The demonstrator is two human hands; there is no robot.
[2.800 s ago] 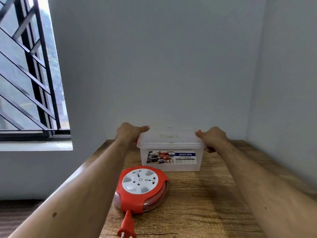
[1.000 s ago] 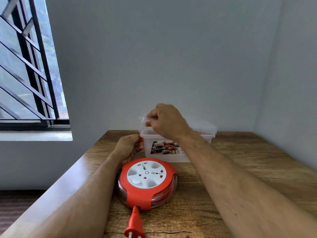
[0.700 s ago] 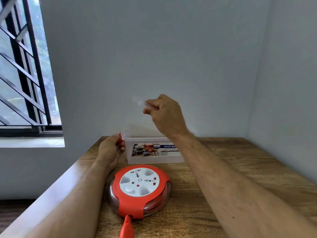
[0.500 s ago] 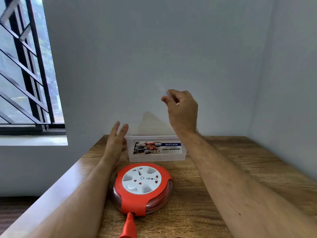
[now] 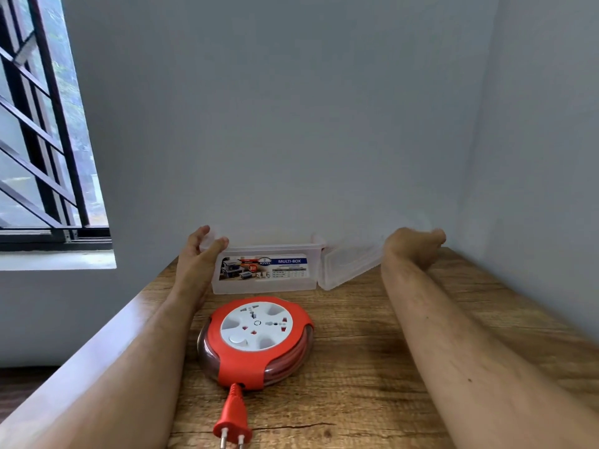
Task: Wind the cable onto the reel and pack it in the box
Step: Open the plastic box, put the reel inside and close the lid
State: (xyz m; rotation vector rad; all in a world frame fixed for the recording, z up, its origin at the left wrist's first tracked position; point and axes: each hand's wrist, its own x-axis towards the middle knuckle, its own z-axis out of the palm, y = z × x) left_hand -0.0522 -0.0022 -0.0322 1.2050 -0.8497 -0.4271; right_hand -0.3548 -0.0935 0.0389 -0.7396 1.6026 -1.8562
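Clear lid (image 5: pixel 350 264), just lifted off, now leans beside the Multi-Box (image 5: pixel 264 270); the right hand (image 5: pixel 416 247) hides its own grip. The left hand (image 5: pixel 201 254) pinches the box's end, and the wound cable reel (image 5: pixel 256 338) lies in front, ready to pack.

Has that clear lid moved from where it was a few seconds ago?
Yes. It sat closed on the box; now the lid is off, tilted on the table right of the box, held by the right hand.

Bottom edge cuts the plug (image 5: pixel 232 426); the right hand's (image 5: pixel 413 246) fingers seem hidden.
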